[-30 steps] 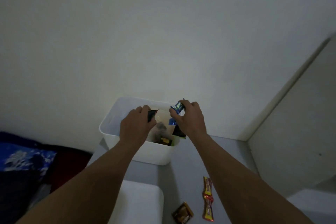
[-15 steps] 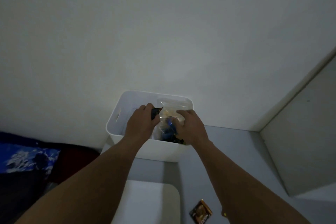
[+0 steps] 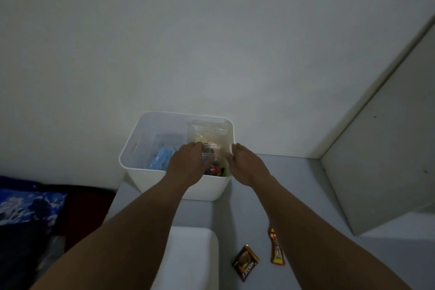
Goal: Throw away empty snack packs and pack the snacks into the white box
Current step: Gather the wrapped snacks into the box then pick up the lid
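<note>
Both hands reach over a white box standing on a grey surface against a pale wall: the left hand dips inside, fingers curled on a clear plastic pack, while the right hand hangs loose and empty at the box's right rim. A brown snack pack and a red-and-yellow one lie on the surface nearer the camera.

One white box stands at the desk's far edge, two snack packs, one brown and one red-yellow, lie near its front edge, and two hands reach in, left and right.
</note>
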{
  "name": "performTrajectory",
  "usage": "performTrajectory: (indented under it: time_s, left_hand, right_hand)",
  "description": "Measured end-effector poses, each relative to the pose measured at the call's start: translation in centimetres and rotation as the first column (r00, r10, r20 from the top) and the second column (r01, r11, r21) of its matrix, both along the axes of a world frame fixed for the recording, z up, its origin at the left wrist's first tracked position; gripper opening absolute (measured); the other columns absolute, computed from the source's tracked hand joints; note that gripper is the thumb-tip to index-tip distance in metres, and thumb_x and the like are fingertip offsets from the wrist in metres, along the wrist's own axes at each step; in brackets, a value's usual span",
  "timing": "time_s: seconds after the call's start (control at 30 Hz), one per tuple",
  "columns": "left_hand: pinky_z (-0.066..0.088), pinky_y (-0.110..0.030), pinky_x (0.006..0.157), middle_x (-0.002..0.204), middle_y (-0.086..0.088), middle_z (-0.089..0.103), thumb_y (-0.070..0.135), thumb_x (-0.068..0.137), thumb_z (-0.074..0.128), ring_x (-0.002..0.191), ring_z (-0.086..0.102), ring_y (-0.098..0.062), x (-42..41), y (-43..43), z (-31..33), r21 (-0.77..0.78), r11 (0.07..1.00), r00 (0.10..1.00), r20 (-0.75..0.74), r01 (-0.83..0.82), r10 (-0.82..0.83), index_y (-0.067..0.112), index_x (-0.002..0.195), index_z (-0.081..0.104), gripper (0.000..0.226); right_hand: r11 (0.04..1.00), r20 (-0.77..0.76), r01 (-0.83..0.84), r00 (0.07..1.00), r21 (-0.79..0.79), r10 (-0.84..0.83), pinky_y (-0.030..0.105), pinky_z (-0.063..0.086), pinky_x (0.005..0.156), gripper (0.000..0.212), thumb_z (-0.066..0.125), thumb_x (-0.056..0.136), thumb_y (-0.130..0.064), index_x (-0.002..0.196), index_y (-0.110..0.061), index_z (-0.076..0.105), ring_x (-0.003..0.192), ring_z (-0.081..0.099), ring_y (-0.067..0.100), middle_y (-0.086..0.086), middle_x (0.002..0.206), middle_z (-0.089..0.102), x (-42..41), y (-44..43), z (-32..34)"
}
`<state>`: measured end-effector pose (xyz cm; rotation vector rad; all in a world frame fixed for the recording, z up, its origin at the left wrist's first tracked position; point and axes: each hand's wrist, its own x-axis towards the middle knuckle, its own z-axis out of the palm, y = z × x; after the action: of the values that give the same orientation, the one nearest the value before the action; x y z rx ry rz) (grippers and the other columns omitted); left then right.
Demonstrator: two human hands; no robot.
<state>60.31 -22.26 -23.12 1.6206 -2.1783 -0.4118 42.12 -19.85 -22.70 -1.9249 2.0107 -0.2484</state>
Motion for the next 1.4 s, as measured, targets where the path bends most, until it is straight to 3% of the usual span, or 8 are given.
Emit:
performTrajectory:
  time_s: [0.37, 0.53, 0.67, 0.83, 1.0, 1.1, 1.23, 1.4]
  left_hand:
    - [0.047, -0.040, 0.098, 0.122, -0.012, 0.067, 0.050, 0.091, 0.055, 0.114, 0.061, -0.029, -4.2, 11.2, -2.2, -0.324, 0.945, 0.999, 0.045, 0.041, -0.028, 0.006, 0.125, 0.061, 0.055]
    - [0.044, -0.043, 0.105, 0.134, -0.013, 0.060, 0.048, 0.096, 0.045, 0.125, 0.055, -0.029, -8.7, 16.0, -7.8, -0.222, 0.967, 0.992, 0.060, 0.123, -0.113, 0.006, 0.137, 0.052, 0.060]
    - [0.042, -0.048, 0.107, 0.142, -0.018, 0.053, 0.056, 0.094, 0.035, 0.131, 0.049, -0.036, -11.7, 19.0, -13.1, -0.063, 0.988, 0.985, 0.107, 0.141, -0.133, 0.011, 0.144, 0.045, 0.068]
    - [0.016, -0.063, 0.114, 0.162, -0.019, 0.012, 0.069, 0.092, 0.026, 0.149, 0.009, -0.041, -14.9, 21.7, -18.0, 0.189, 0.982, 0.986, 0.163, -0.009, -0.022, 0.030, 0.156, 0.005, 0.078]
    - [0.008, -0.064, 0.115, 0.163, -0.019, 0.005, 0.081, 0.083, 0.024, 0.150, -0.001, -0.038, -17.4, 21.5, -19.2, 0.177, 0.984, 0.994, 0.110, -0.019, 0.000, 0.030, 0.155, -0.003, 0.093]
    - [0.010, -0.065, 0.115, 0.163, -0.017, 0.005, 0.084, 0.080, 0.027, 0.150, 0.000, -0.038, -18.8, 20.0, -19.3, 0.168, 0.986, 0.994, 0.107, 0.009, -0.028, 0.029, 0.156, -0.003, 0.098]
    - [0.008, -0.068, 0.111, 0.164, -0.010, 0.008, 0.076, 0.088, 0.028, 0.149, 0.005, -0.042, -20.2, 17.8, -19.9, 0.107, 0.986, 0.972, 0.186, 0.125, -0.144, 0.034, 0.155, 0.004, 0.082]
    - [0.025, -0.056, 0.109, 0.150, -0.003, 0.045, 0.049, 0.093, 0.043, 0.137, 0.039, -0.034, -20.5, 17.0, -21.2, -0.084, 0.990, 0.975, 0.203, 0.111, -0.092, 0.032, 0.136, 0.053, 0.047]
  right_hand:
    - [0.997, 0.003, 0.038, 0.999, 0.067, -0.038, 0.039, 0.021, 0.118, 0.061, 0.030, 0.104, -0.046, 0.152, -0.009, 0.031, 0.148, 0.022, 0.024, 0.012, 0.160, 0.027, -6.0, 7.2, -1.5]
    - [0.985, -0.010, 0.083, 0.997, 0.148, -0.082, 0.041, 0.019, 0.119, 0.061, 0.032, 0.103, -0.046, 0.152, -0.010, 0.029, 0.149, 0.020, 0.026, 0.013, 0.160, 0.026, -10.4, 12.3, -6.0]
    - [0.979, -0.136, 0.143, 0.983, 0.146, -0.123, 0.055, 0.020, 0.117, 0.059, 0.031, 0.102, -0.048, 0.151, -0.016, 0.030, 0.148, 0.017, 0.032, 0.016, 0.158, 0.026, -13.5, 15.8, -10.4]
    - [0.924, -0.273, 0.340, 0.918, 0.173, -0.287, 0.073, 0.000, 0.109, 0.071, 0.023, 0.093, -0.070, 0.155, -0.037, 0.009, 0.149, -0.008, 0.041, 0.012, 0.164, -0.001, -16.4, 19.2, -14.8]
    - [0.861, -0.166, 0.471, 0.880, 0.193, -0.444, 0.075, -0.004, 0.108, 0.068, 0.023, 0.094, -0.068, 0.153, -0.044, -0.002, 0.146, -0.015, 0.045, 0.012, 0.164, -0.008, -18.0, 20.9, -17.4]
    - [0.884, -0.126, 0.450, 0.891, 0.122, -0.436, 0.071, -0.002, 0.110, 0.065, 0.024, 0.096, -0.062, 0.154, -0.040, 0.003, 0.148, -0.008, 0.042, 0.009, 0.164, 0.002, -18.1, 20.7, -18.6]
    - [0.950, -0.134, 0.296, 0.942, -0.103, -0.308, 0.059, 0.016, 0.114, 0.052, 0.035, 0.100, -0.044, 0.149, -0.028, 0.032, 0.145, 0.022, 0.032, 0.008, 0.155, 0.034, -18.6, 20.0, -19.7]
    - [0.925, -0.116, 0.261, 0.946, -0.274, -0.302, 0.046, 0.035, 0.096, 0.033, 0.045, 0.095, -0.041, 0.124, -0.026, 0.052, 0.119, 0.044, 0.026, 0.001, 0.127, 0.054, -19.0, 19.5, -20.5]
